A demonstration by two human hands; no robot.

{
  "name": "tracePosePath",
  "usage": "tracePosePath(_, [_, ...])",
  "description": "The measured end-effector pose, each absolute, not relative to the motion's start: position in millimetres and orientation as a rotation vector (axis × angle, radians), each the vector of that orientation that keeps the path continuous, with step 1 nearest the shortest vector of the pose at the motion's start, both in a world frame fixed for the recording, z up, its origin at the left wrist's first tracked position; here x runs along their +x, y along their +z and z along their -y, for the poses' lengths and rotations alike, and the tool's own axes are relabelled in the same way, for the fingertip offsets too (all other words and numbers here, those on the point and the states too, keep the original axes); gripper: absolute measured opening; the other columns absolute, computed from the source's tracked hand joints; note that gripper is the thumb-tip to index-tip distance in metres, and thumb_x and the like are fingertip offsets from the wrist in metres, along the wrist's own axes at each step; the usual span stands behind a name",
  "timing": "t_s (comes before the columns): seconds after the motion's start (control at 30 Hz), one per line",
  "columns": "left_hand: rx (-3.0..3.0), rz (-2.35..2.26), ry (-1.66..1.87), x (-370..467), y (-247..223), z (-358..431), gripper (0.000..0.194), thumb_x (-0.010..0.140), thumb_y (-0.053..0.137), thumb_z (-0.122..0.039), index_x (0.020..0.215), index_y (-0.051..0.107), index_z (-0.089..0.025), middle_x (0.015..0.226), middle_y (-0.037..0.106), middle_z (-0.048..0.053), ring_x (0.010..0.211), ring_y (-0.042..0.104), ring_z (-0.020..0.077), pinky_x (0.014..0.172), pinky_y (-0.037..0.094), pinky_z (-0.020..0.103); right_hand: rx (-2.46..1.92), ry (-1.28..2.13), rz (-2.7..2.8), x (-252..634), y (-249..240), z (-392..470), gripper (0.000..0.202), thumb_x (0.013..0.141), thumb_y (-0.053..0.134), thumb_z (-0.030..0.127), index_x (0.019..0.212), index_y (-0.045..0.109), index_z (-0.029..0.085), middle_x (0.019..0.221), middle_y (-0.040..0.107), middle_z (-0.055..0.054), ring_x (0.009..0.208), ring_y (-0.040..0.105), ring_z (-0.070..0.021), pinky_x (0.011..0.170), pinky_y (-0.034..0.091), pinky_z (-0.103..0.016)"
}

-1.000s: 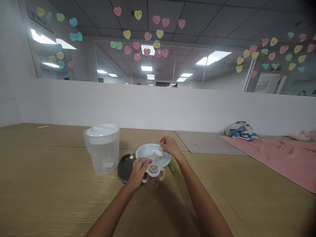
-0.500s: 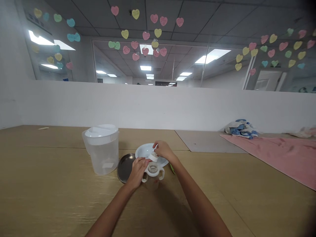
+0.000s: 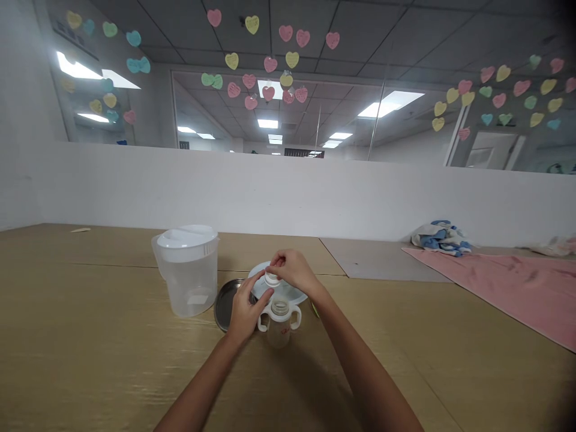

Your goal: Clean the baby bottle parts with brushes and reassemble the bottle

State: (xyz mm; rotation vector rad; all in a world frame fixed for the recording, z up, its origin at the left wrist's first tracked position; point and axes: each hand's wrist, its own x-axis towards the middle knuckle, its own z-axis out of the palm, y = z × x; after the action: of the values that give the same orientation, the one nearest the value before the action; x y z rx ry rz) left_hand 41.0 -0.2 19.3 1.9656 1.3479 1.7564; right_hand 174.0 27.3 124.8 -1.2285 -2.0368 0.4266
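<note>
A small white bottle top (image 3: 272,279) is held above a white bowl (image 3: 290,294). My right hand (image 3: 291,268) pinches it from above, fingers closed. My left hand (image 3: 246,306) is at its left side, thumb and fingers apart, with fingertips near or touching the top; exact contact is unclear. Just in front of the bowl, a clear bottle (image 3: 279,331) with two white handles stands upright, its mouth uncovered. Partly behind my left hand lies a round dark metal dish (image 3: 224,306).
To the left stands a large clear pitcher (image 3: 191,282) with a white lid. A green object, mostly hidden, lies beside my right forearm. At the right are a pink cloth (image 3: 508,282) and a crumpled blue-and-white cloth (image 3: 441,238). A white wall runs behind.
The white top has moved slightly left and up with my right hand. My left hand has spread its thumb from its fingers and turned toward the top. The bottle remains standing.
</note>
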Motion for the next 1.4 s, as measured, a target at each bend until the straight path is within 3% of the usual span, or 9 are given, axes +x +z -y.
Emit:
tracePosePath(0.17, [1.937,-1.425,1.852,42.0,17.1,-1.1,0.042,0.077,0.057,-0.043,0.113,0.054,-0.022,0.108,0.062,0.007,0.103,0.055,0.0214,0.090,0.042,0.035,-1.050,0.499,2.138,163.6,132.2,-6.3,0.006,0.068,0.063,0.022,0.070,0.062,0.016,0.065,0.059,0.001,0.064,0.054,-0.0104,0.057,0.037,-0.020])
tracePosePath(0.4, [2.046,-1.428,1.858,41.5,14.6,1.0,0.039,0.082,0.050,-0.043,0.115,0.053,-0.022,0.111,0.061,0.007,0.104,0.055,0.0223,0.091,0.041,0.036,-1.131,0.192,2.323,169.6,124.9,-8.1,0.026,0.065,0.068,0.037,0.084,0.063,0.019,0.081,0.061,-0.001,0.072,0.052,-0.0138,0.059,0.033,-0.022])
tracePosePath(0.57, [2.092,-1.454,1.853,40.4,12.8,3.2,0.043,0.083,0.049,-0.044,0.119,0.051,-0.020,0.108,0.063,0.008,0.101,0.056,0.0225,0.086,0.043,0.034,-1.018,0.173,2.412,172.2,122.7,-11.9,0.012,0.073,0.060,0.022,0.082,0.065,0.016,0.081,0.062,-0.004,0.074,0.053,-0.0133,0.062,0.034,-0.022])
tracePosePath(1.0, [2.178,-1.485,1.929,38.1,12.0,6.0,0.040,0.085,0.047,-0.042,0.118,0.051,-0.020,0.109,0.063,0.009,0.101,0.056,0.0225,0.087,0.043,0.034,-0.964,0.145,2.430,171.4,121.4,-13.0,0.019,0.076,0.046,0.009,0.076,0.064,0.015,0.069,0.063,-0.002,0.060,0.050,-0.0104,0.056,0.031,-0.021])
tracePosePath(1.13, [2.175,-1.459,1.891,38.4,11.0,6.3,0.041,0.084,0.048,-0.040,0.119,0.051,-0.019,0.110,0.063,0.009,0.102,0.056,0.0221,0.087,0.042,0.033,-0.922,0.301,2.418,179.5,126.6,-16.4,0.017,0.076,0.049,0.010,0.078,0.065,0.015,0.075,0.064,-0.003,0.067,0.054,-0.0111,0.059,0.036,-0.020])
tracePosePath(1.3, [2.037,-1.424,1.840,39.3,12.4,3.8,0.039,0.085,0.046,-0.040,0.119,0.051,-0.021,0.114,0.060,0.007,0.105,0.054,0.0205,0.090,0.042,0.032,-0.882,0.901,2.289,190.3,128.8,-26.8,0.017,0.080,0.051,0.023,0.088,0.062,0.013,0.091,0.064,-0.006,0.075,0.060,-0.0122,0.059,0.046,-0.020])
tracePosePath(1.4, [1.933,-1.482,1.839,37.4,11.7,-2.3,0.038,0.085,0.046,-0.042,0.116,0.053,-0.022,0.113,0.059,0.007,0.106,0.053,0.0204,0.092,0.041,0.033,-1.041,0.902,2.156,190.1,125.2,-34.5,0.021,0.081,0.052,0.029,0.089,0.061,0.012,0.089,0.064,-0.007,0.072,0.061,-0.0126,0.058,0.047,-0.021])
